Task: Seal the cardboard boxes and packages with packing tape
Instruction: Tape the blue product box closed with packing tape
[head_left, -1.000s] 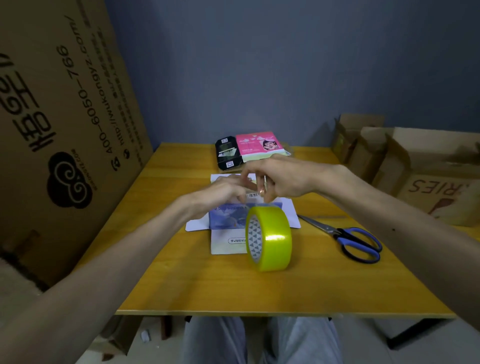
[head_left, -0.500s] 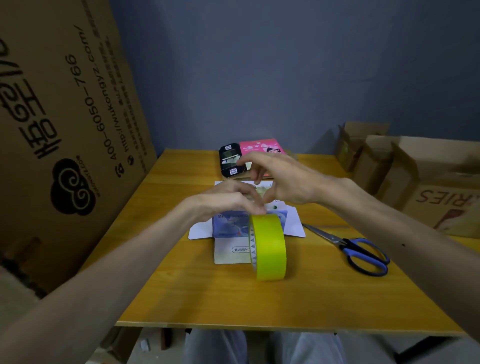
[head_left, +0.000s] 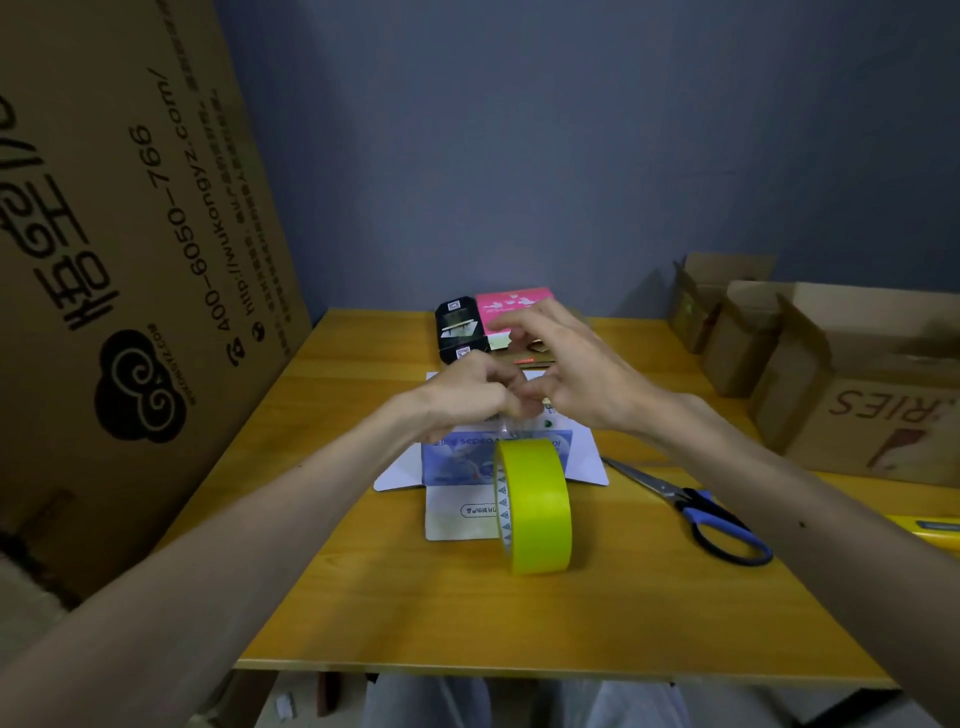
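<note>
A yellow roll of packing tape stands on its edge on the wooden table, resting on the front of a flat white and blue package. Both hands hover just above and behind the roll, fingertips together. My left hand has its fingers curled, and my right hand brings thumb and forefinger to the same spot with the other fingers spread. A thin clear strip of tape seems to rise from the roll to the pinching fingertips. The hands hide the package's far half.
Blue-handled scissors lie right of the roll. A black box and a pink box sit at the table's back. Open cardboard boxes crowd the right side. A large cardboard sheet leans along the left.
The roll has turned so its yellow band faces me more squarely. Both hands stayed together above it and shifted slightly; my right hand's fingers have spread wider.
</note>
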